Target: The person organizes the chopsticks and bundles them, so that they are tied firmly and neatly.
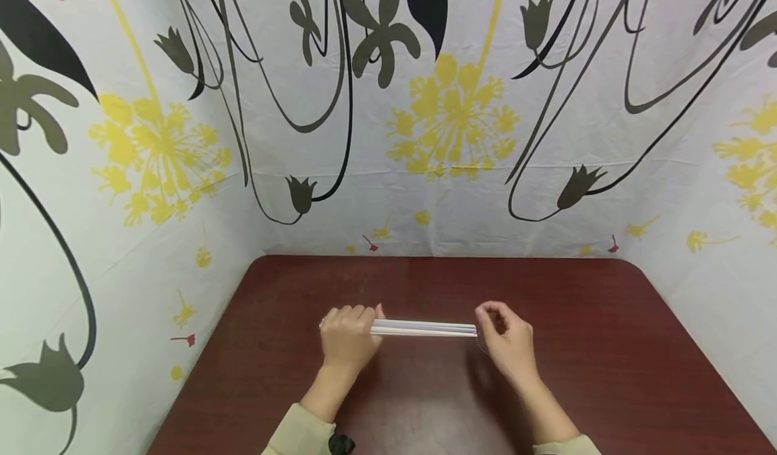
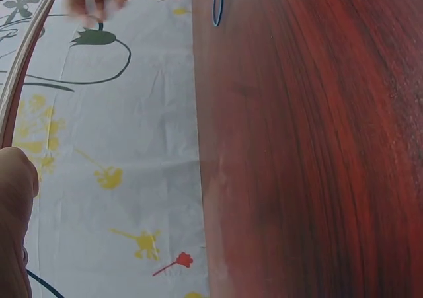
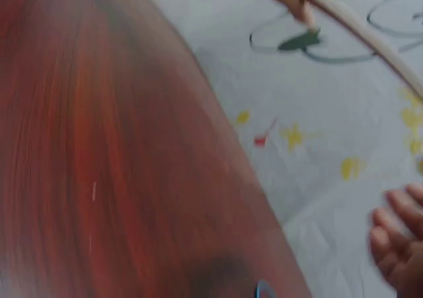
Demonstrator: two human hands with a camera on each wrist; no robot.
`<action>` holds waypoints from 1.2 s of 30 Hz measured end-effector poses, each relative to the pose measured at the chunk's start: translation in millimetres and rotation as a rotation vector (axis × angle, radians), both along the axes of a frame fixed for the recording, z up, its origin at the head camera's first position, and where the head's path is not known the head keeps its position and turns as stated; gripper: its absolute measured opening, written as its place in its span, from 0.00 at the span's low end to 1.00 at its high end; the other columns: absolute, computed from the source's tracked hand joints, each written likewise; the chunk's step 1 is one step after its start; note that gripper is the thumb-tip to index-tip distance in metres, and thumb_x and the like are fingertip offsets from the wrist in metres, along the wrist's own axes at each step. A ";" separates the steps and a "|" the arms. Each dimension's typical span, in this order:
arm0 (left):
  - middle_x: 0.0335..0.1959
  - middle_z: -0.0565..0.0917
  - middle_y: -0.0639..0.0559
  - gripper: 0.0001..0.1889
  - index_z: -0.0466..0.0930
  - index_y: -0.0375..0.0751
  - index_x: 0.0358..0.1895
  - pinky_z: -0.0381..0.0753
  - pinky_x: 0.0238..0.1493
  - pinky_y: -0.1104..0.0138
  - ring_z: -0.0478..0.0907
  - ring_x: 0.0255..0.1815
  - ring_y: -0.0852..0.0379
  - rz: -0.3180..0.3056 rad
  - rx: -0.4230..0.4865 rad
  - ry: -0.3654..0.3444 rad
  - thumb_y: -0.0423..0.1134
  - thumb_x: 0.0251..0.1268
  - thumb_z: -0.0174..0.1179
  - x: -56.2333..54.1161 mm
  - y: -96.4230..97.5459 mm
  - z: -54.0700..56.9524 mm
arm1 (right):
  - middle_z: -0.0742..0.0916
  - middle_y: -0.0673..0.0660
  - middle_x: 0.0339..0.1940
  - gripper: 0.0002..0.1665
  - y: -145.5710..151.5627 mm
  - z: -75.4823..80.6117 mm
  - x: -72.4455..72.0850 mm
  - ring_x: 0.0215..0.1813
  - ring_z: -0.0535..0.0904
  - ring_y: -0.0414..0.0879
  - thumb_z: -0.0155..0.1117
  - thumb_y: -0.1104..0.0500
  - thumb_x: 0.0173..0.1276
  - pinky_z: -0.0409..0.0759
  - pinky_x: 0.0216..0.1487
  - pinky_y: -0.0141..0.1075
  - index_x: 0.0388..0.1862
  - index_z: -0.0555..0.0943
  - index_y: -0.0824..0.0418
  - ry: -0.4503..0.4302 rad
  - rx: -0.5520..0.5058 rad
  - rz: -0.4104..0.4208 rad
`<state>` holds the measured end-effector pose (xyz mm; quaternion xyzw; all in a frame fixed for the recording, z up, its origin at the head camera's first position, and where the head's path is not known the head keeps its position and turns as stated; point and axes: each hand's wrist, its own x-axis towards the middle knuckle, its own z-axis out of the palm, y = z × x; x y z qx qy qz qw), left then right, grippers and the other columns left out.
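My left hand [image 1: 350, 337] grips one end of a slim bundle of long pale strips [image 1: 425, 328], held level above the table with its far end to the right. Whitish, lilac and cream bands run along it; in the left wrist view the strips [image 2: 25, 60] look cream with a reddish side. Just past the bundle's free end is my right hand [image 1: 510, 340], thumb and forefinger bent toward each other in a ring. Nothing shows between the blurred fingers [image 3: 396, 222] in the right wrist view. A thin dark line curves below that thumb.
A dark red wooden table [image 1: 425, 401] with rounded back corners lies under both hands. White cloth [image 1: 364, 145] printed with flowers hangs behind it and at both sides. A thin blue loop [image 2: 217, 4] shows at the top of the left wrist view.
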<state>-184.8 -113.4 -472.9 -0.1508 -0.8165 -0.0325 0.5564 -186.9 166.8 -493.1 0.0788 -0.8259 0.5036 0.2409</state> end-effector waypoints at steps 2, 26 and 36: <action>0.07 0.68 0.56 0.25 0.65 0.47 0.09 0.60 0.13 0.66 0.62 0.08 0.55 0.002 0.003 -0.007 0.42 0.70 0.47 -0.3 -0.6 -1.0 | 0.84 0.46 0.25 0.04 9.3 -8.6 -0.7 0.27 0.78 0.37 0.72 0.58 0.65 0.77 0.31 0.34 0.35 0.85 0.57 -0.104 0.207 -0.024; 0.07 0.69 0.55 0.27 0.67 0.46 0.09 0.60 0.14 0.65 0.64 0.08 0.55 0.010 0.002 -0.064 0.44 0.72 0.45 0.6 -4.0 -10.1 | 0.83 0.48 0.21 0.13 35.1 -46.2 1.5 0.24 0.80 0.46 0.75 0.62 0.59 0.77 0.26 0.48 0.22 0.80 0.52 -0.282 0.656 0.024; 0.08 0.71 0.55 0.27 0.67 0.46 0.09 0.61 0.14 0.65 0.65 0.09 0.54 0.006 -0.004 -0.085 0.44 0.73 0.44 1.9 -4.0 -13.8 | 0.78 0.49 0.24 0.09 32.9 -47.1 5.0 0.28 0.76 0.44 0.68 0.66 0.65 0.77 0.30 0.45 0.26 0.79 0.57 -0.351 0.654 0.079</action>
